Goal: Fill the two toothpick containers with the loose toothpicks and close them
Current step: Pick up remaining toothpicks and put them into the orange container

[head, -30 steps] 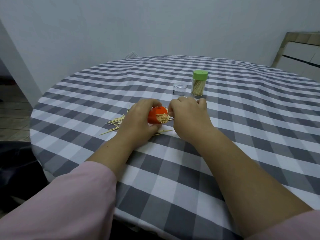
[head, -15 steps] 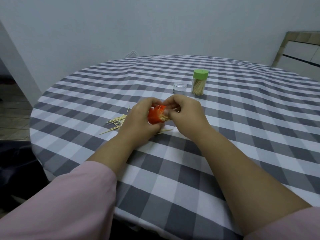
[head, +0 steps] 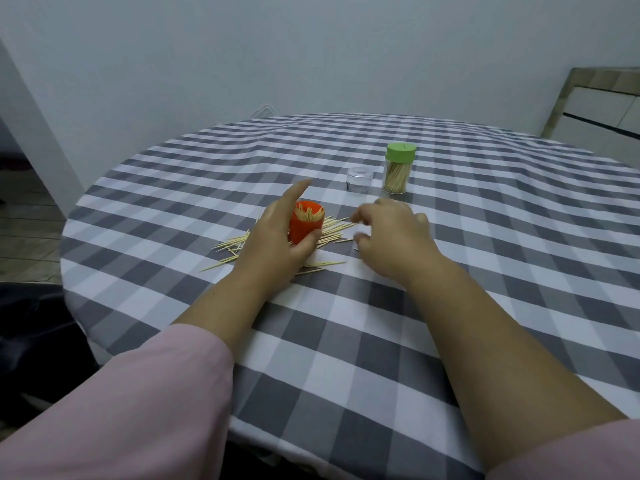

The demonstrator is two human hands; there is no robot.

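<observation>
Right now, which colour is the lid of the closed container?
Green lid, seen in the head view.

Both forearms reach forward over the tabletop (head: 346,358), bare from pink sleeves pushed up near the elbows. The left hand (head: 277,244) stands on its edge and holds the cup (head: 306,221): the thumb curls round the near side, the forefinger points straight out past the far rim. The right hand (head: 394,237) hovers palm down just beside it, fingers (head: 362,216) curled loosely toward the left; they seem to hold nothing, though motion blur hides the tips.
</observation>
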